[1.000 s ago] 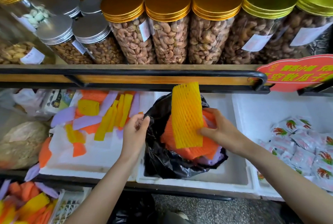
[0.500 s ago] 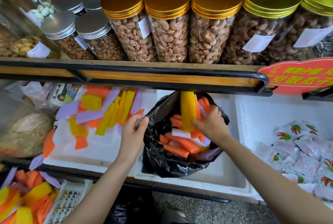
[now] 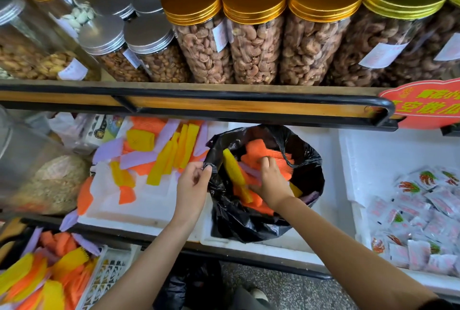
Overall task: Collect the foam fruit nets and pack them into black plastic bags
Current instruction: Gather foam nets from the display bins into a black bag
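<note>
A black plastic bag stands open in a white foam box, holding orange, yellow and purple foam nets. My left hand pinches the bag's left rim. My right hand is down inside the bag, pressing on the orange nets, with a yellow net standing just left of it. To the left of the bag, several loose yellow, purple and orange nets lie on a white foam tray.
A shelf rail with jars of nuts overhangs the bag. Small snack packets fill the white box at right. A crate of more nets sits low at left. A sack of grain lies at the left.
My right hand carried the yellow net down from above the bag and pushed it inside, then sank deeper onto the orange nets. My left hand kept its hold on the rim.
</note>
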Demonstrator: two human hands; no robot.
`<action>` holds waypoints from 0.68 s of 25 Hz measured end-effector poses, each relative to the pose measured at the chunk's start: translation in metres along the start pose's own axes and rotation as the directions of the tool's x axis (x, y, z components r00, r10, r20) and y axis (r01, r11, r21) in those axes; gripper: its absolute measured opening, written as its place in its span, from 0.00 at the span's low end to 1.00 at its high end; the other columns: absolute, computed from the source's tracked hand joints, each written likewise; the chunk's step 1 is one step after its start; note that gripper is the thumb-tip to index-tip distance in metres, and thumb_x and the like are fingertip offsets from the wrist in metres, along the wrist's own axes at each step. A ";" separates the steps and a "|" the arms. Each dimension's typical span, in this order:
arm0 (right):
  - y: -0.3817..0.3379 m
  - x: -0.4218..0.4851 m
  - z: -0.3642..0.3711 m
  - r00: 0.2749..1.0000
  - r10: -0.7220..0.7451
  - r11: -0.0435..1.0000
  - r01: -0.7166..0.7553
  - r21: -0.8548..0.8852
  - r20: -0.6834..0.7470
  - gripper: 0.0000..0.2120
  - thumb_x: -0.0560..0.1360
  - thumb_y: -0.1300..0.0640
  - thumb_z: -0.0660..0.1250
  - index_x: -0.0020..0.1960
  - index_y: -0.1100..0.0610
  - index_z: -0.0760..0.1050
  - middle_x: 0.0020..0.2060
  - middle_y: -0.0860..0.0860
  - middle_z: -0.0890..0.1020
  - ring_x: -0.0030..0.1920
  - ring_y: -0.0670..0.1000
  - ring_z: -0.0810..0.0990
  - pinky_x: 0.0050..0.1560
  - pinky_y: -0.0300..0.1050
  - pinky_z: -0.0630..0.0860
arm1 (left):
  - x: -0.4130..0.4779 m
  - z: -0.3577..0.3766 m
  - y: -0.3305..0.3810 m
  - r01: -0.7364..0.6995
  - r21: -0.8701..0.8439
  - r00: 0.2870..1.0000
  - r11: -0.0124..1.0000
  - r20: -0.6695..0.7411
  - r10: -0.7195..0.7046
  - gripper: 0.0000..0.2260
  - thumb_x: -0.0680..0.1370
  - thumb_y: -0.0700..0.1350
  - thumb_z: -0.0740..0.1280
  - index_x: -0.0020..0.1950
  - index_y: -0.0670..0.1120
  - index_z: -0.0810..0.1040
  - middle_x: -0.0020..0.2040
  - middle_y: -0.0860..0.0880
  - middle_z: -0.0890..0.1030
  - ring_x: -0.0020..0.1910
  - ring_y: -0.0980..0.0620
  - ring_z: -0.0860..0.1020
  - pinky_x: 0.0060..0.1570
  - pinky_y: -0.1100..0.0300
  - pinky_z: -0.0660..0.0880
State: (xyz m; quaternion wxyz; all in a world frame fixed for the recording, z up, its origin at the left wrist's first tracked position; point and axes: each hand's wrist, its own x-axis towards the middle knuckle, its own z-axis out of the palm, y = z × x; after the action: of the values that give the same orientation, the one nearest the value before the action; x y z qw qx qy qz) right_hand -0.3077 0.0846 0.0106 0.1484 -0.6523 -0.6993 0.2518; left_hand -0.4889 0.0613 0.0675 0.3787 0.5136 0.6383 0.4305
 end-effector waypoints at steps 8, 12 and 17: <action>-0.058 -0.021 -0.020 0.920 -0.080 0.989 0.120 0.081 -0.384 0.10 0.80 0.54 0.59 0.57 0.57 0.72 0.52 0.54 0.78 0.54 0.55 0.76 0.51 0.46 0.69 | 0.014 -0.042 -0.022 -0.052 -0.058 0.967 0.997 0.248 0.065 0.06 0.80 0.40 0.60 0.44 0.47 0.73 0.35 0.51 0.73 0.34 0.60 0.72 0.40 0.63 0.71; -0.138 -0.019 -0.009 0.773 -0.355 0.917 0.398 -0.033 -0.526 0.07 0.77 0.56 0.59 0.53 0.56 0.71 0.44 0.54 0.77 0.47 0.51 0.73 0.47 0.41 0.68 | 0.037 -0.112 -0.077 -0.283 0.193 0.930 0.940 0.297 0.219 0.03 0.80 0.41 0.62 0.48 0.47 0.74 0.45 0.51 0.75 0.43 0.62 0.73 0.43 0.71 0.66; -0.176 0.031 0.086 0.971 -0.169 0.983 0.179 0.047 -0.167 0.17 0.78 0.55 0.62 0.64 0.59 0.67 0.59 0.56 0.73 0.62 0.58 0.73 0.55 0.48 0.71 | 0.082 -0.215 -0.160 -0.308 0.498 0.944 0.810 0.266 0.195 0.07 0.77 0.40 0.66 0.54 0.43 0.76 0.50 0.48 0.74 0.49 0.45 0.76 0.47 0.59 0.67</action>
State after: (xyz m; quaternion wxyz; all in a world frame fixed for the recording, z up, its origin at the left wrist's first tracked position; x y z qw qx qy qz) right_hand -0.5043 0.0981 0.0315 0.2465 -0.6021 -0.7312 0.2051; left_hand -0.7555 0.0907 -0.0126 0.2233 0.7197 0.6166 0.2280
